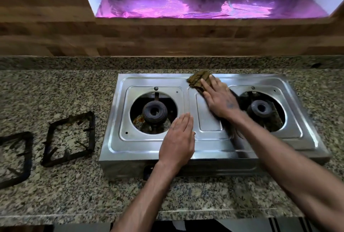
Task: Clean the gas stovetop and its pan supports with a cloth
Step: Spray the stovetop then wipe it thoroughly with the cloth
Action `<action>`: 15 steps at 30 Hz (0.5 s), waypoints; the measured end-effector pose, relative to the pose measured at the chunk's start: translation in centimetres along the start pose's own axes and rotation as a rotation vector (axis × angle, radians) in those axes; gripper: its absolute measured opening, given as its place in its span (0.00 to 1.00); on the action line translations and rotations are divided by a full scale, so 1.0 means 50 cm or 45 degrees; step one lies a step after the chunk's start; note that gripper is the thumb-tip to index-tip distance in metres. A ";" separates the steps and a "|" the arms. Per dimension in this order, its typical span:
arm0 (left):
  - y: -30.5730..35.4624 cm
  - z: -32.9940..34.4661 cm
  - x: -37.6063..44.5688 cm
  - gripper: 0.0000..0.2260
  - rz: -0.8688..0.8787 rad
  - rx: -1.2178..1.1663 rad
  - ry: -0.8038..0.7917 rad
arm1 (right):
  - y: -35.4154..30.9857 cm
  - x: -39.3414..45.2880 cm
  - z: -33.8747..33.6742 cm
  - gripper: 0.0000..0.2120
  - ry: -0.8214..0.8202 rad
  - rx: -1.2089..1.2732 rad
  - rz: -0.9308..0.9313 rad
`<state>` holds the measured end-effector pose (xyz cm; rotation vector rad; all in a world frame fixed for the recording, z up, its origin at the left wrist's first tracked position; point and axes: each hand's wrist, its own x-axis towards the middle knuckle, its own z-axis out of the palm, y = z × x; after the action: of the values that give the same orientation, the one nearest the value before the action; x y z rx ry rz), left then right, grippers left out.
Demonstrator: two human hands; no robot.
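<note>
With the right hand (220,99) flat on the cloth (199,81) and the left hand (178,138) flat, bracing the stove (208,150), neither grip closed, a hard wipe could skid it across the surface (74,194).

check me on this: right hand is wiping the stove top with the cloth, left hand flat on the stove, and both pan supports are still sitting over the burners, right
Not quite. The head view shows both pan supports off the stove, lying on the counter to its left; the burners are bare. The rest holds: right hand presses the cloth, left hand flat.

Silver stovetop (208,150) (olive-brown cloth (198,80)), speckled counter (74,90)
</note>
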<state>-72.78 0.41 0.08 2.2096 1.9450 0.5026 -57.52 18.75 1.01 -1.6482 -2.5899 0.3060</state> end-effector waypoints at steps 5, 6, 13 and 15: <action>0.007 -0.002 -0.003 0.24 -0.039 -0.036 0.015 | 0.083 0.047 -0.025 0.26 0.009 0.039 0.251; 0.007 -0.002 -0.002 0.24 -0.045 -0.031 0.020 | 0.067 0.043 -0.017 0.27 0.039 0.046 0.285; 0.007 0.005 0.001 0.24 -0.077 -0.026 0.014 | 0.045 0.021 0.004 0.26 0.010 0.006 -0.004; 0.008 0.004 -0.002 0.24 -0.077 -0.025 0.005 | 0.090 0.046 -0.015 0.26 0.005 0.024 0.109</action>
<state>-72.35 0.28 0.03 2.1328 1.9932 0.5151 -54.37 22.77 0.74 -1.7551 -2.5097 0.3294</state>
